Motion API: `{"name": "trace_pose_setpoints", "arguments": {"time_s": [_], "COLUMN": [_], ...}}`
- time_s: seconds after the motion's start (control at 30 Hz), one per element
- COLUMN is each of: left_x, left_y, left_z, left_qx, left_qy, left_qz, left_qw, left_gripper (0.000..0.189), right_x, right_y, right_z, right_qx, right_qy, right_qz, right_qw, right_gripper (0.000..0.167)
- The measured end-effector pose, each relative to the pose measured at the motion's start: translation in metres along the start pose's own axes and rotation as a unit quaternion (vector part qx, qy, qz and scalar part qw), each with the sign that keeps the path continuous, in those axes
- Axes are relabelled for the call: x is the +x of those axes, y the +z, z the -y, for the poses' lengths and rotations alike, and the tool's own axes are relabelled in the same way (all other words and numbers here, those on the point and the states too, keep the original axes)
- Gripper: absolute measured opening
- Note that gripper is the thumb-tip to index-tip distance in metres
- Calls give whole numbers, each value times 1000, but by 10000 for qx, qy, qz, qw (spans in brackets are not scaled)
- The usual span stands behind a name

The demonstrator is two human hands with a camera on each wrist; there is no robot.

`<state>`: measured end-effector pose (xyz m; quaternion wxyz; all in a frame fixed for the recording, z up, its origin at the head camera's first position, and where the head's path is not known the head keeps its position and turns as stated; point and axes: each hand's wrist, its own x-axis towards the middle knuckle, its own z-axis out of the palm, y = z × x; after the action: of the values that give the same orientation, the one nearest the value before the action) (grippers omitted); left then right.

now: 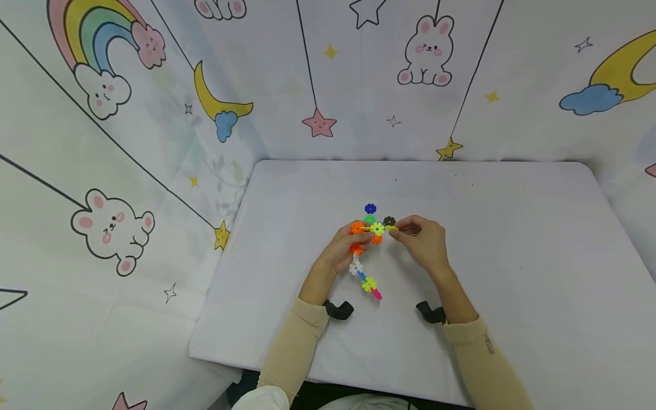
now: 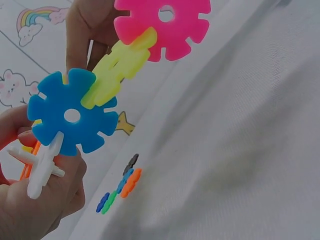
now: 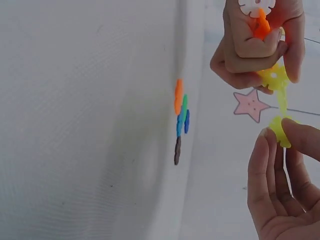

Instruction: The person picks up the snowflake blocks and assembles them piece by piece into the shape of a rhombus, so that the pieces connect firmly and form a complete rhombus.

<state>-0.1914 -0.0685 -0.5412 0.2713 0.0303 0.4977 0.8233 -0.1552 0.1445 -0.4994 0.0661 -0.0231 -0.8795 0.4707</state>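
Snowflake-disc chain (image 1: 356, 267) is up in the air over the white-covered table (image 1: 538, 256), in front of the torso. Left hand (image 1: 339, 249) has fingers curled around it at the orange discs (image 1: 357, 228). Tail runs from that grip toward the person: white discs (image 2: 42, 165) set crosswise, light-blue disc (image 2: 87, 126), yellow-green disc (image 2: 112, 75), pink disc (image 2: 170, 33) at the free tip.

Other end, toward the right hand (image 1: 427, 242): yellow disc (image 3: 278, 80) just past the left fingers, then an edge-on yellow disc (image 3: 282, 100). Right hand pinches an end yellow disc (image 3: 280, 132) between thumb and fingertips, right against the edge-on one. Can't tell if it's slotted in.

On the table beyond the hands, a group: dark blue disc (image 1: 370, 208), green disc (image 1: 369, 218), black disc (image 1: 389, 221), orange disc (image 3: 178, 97), blue disc (image 3: 179, 125). They overlap in view; can't tell whether they're linked.

Black bands (image 1: 340, 310) at both wrists, beige sleeves (image 1: 294, 336).
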Motion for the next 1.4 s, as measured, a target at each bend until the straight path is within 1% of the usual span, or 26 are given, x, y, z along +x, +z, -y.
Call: {"name": "trace_pose_setpoints", "arguments": {"time_s": [0.3, 0.53, 0.77, 0.93, 1.0, 1.27, 1.4], "left_x": [-1, -2, -1, -1, -1, -1, 0], "left_y": [-2, -1, -1, -1, 0, 3, 3], "left_z": [-2, -3, -1, -2, -2, -1, 0], "left_qx": [99, 255, 378, 210, 93, -276, -340], "left_qy": [-15, 11, 21, -94, -140, -303, -377], "left_qz": [33, 30, 192, 286, 305, 213, 135], "left_qw": [9999, 9997, 9991, 9993, 9994, 9989, 9986], "left_gripper": [12, 8, 8, 3, 5, 8, 7], "right_x": [-4, -5, -4, -3, -2, -1, -1], "right_y": [4, 3, 1, -1, -2, -2, -1], "right_z": [-4, -3, -6, -8, -10, -12, -13], "right_qx": [226, 455, 514, 711, 761, 898, 858], "right_qy": [-301, -433, -666, -821, -849, -867, -885], "right_qz": [-101, -31, 5, 52, 75, 152, 200], "right_qw": [9992, 9980, 9965, 9941, 9935, 9921, 9922], "right_gripper": [17, 15, 13, 11, 10, 11, 11]}}
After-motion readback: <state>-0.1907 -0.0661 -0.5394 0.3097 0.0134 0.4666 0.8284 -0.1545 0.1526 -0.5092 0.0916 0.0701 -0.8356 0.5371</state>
